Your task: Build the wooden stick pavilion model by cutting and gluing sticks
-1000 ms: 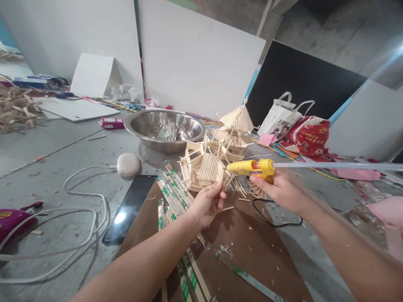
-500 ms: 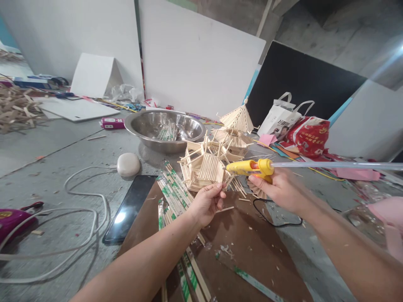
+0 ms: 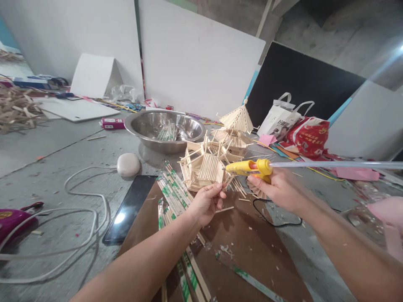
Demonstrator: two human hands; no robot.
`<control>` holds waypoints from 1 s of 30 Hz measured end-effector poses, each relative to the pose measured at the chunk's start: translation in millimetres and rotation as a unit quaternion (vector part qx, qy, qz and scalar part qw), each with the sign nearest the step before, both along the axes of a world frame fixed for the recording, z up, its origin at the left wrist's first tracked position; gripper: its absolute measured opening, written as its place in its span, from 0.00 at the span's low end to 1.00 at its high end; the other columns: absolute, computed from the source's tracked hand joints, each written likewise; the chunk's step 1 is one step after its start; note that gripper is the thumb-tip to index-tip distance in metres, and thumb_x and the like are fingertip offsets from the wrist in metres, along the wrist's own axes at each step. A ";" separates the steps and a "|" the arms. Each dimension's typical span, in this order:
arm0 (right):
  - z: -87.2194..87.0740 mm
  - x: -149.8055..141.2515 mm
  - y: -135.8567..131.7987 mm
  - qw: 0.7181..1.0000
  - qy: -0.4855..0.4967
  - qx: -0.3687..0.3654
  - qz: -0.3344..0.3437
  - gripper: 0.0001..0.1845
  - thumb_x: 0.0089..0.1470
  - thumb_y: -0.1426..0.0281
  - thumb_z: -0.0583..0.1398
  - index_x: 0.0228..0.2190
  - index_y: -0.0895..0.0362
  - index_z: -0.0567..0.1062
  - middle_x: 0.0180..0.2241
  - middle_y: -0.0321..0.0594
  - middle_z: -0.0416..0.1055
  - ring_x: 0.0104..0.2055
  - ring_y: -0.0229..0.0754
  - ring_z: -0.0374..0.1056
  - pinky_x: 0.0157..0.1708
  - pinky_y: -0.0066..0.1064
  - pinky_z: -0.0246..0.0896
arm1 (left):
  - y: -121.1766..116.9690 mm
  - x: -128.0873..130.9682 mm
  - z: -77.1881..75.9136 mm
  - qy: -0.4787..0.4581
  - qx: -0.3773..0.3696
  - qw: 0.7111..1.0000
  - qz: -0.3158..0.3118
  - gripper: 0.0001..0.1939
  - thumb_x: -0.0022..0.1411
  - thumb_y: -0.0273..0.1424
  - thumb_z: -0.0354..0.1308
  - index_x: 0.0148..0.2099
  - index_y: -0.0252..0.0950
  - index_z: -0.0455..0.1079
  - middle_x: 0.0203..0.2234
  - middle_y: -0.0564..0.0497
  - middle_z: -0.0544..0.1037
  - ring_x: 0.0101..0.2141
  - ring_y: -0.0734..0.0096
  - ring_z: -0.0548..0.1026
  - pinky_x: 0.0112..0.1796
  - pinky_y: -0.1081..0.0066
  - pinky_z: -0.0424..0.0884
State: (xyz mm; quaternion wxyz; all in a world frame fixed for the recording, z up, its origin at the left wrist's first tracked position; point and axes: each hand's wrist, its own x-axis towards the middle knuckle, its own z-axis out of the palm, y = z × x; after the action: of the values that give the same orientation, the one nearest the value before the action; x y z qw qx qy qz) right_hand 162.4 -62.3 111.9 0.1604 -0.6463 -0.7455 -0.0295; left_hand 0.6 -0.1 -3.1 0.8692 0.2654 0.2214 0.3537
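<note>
You have a brown board (image 3: 248, 247) on a littered grey floor (image 3: 78, 155), with big white and black panels leaning behind. Your left hand (image 3: 206, 203) reaches up to the centre, thumb and fingers pinching the lower edge of the stick model (image 3: 210, 168). Your right hand (image 3: 285, 188), right of centre, grasps the yellow glue gun (image 3: 248, 167), its nozzle pointing left at the model. Count one steel bowl (image 3: 166, 146), one black phone (image 3: 129, 214), and two bags at right, one white (image 3: 275, 121), one red (image 3: 310, 136).
</note>
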 end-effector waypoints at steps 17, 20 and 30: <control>1.4 2.1 -0.8 0.999 0.033 0.032 0.022 0.14 0.49 0.61 0.50 0.33 0.52 0.72 0.28 0.37 0.72 0.30 0.44 0.67 0.28 0.34 0.61 | -1.4 -1.3 0.7 0.022 -0.018 1.000 -0.012 0.09 0.49 0.32 0.56 0.33 0.31 0.68 0.15 0.55 0.69 0.12 0.84 0.62 0.15 0.80 0.56; 2.3 0.6 -1.1 0.999 0.020 0.029 0.013 0.14 0.50 0.60 0.50 0.32 0.52 0.72 0.27 0.37 0.72 0.29 0.43 0.67 0.27 0.33 0.61 | -1.6 -0.9 0.4 0.018 -0.013 1.000 -0.006 0.08 0.49 0.31 0.56 0.32 0.31 0.69 0.15 0.55 0.69 0.13 0.83 0.63 0.15 0.80 0.56; 2.0 1.2 -0.7 0.999 0.009 0.037 0.009 0.14 0.49 0.60 0.50 0.31 0.52 0.72 0.26 0.37 0.72 0.28 0.43 0.67 0.24 0.32 0.60 | -0.8 -2.3 3.0 0.021 -0.001 1.000 -0.013 0.09 0.49 0.31 0.56 0.32 0.31 0.68 0.14 0.56 0.69 0.11 0.83 0.63 0.14 0.81 0.56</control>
State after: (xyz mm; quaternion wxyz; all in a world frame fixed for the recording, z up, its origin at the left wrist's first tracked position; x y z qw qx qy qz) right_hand 163.6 -63.0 113.9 0.1915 -0.6336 -0.7479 -0.0496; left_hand -1.7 -0.9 -0.1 0.8690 0.2749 0.2366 0.3366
